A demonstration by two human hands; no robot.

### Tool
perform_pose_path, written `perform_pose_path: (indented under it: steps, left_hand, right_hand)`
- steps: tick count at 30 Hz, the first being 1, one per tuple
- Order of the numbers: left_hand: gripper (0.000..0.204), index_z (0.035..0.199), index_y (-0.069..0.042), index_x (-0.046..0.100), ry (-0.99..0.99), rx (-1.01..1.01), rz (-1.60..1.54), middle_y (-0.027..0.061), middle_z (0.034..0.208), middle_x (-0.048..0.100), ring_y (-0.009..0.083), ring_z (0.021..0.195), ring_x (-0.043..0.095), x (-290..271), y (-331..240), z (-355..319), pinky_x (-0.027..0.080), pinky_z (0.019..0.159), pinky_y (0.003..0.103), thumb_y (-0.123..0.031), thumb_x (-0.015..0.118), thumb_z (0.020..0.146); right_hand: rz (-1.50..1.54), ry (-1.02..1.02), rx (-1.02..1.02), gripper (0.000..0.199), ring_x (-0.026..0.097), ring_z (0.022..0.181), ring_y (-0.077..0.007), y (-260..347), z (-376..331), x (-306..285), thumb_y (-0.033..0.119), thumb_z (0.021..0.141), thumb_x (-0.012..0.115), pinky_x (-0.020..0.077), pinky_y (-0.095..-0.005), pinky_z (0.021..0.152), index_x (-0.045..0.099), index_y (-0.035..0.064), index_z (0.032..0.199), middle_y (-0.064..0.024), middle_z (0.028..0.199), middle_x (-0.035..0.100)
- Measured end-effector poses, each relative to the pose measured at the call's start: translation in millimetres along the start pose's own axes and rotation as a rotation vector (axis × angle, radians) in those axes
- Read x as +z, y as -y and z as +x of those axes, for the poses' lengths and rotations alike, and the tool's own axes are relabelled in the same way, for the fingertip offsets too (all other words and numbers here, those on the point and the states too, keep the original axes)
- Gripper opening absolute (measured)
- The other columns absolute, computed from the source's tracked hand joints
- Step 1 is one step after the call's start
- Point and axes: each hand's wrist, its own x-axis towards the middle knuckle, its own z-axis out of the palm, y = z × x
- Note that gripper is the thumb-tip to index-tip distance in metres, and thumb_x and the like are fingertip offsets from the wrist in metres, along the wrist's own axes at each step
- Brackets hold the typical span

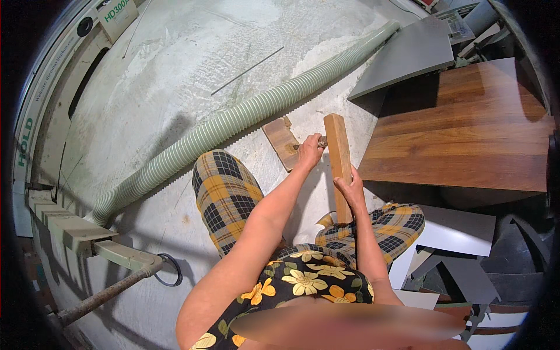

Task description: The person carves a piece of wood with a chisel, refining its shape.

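a seated person is gripping an upright wooden slat (338,157) in the right hand (352,192), fingers closing around its lower half. the left hand (309,153) is holding a small metal tool (321,140), clenched, against the slat's left edge. a flat wood offcut (280,140) is lying just left of that hand, a ribbed green hose (233,122) running beyond it, and brown laminate boards (461,140) are stacked to the right.

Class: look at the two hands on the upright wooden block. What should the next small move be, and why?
Probably press the small metal tool in the left hand firmly against the upright light-brown wooden block. The tool tip already meets the block's upper side, and the right hand grips it lower down, steadying it.
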Motion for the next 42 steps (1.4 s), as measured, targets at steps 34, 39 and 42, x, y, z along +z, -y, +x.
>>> perform_pose_path:
  steps: [34,39,42]
  left_hand:
    - [0.031,0.107,-0.01,0.056,0.012,-0.01,-0.021,0.0169,0.099,0.06,0.0377,0.093,0.06,-0.7,-1.9,1.2,0.048,0.078,0.048,-0.01,0.063,0.077]
    - [0.031,0.107,-0.01,0.056,0.022,-0.007,-0.024,0.0171,0.098,0.06,0.0377,0.093,0.06,-1.3,-2.0,-0.1,0.049,0.078,0.048,-0.01,0.063,0.078]
    - [0.03,0.107,-0.009,0.056,0.014,-0.006,-0.038,0.0171,0.098,0.06,0.0374,0.092,0.06,-0.8,-1.1,0.9,0.049,0.078,0.048,-0.011,0.063,0.078]
  right_hand:
    - [-0.007,-0.004,-0.044,0.062,0.063,0.094,-0.0193,-5.3,3.1,0.8,0.019,0.073,0.068,0.0494,-0.0329,0.085,0.05,0.002,0.13,-0.012,0.107,0.065]
    - [0.004,-0.004,-0.017,0.061,0.061,0.092,-0.0168,-2.1,-1.1,0.4,0.019,0.073,0.068,0.0488,-0.0314,0.082,0.051,0.0024,0.129,-0.0095,0.105,0.064]
    - [0.025,0.009,-0.018,0.058,0.059,0.088,-0.0143,-1.4,-0.4,0.7,0.019,0.074,0.066,0.0482,-0.0299,0.08,0.052,0.0025,0.127,-0.0069,0.102,0.063]
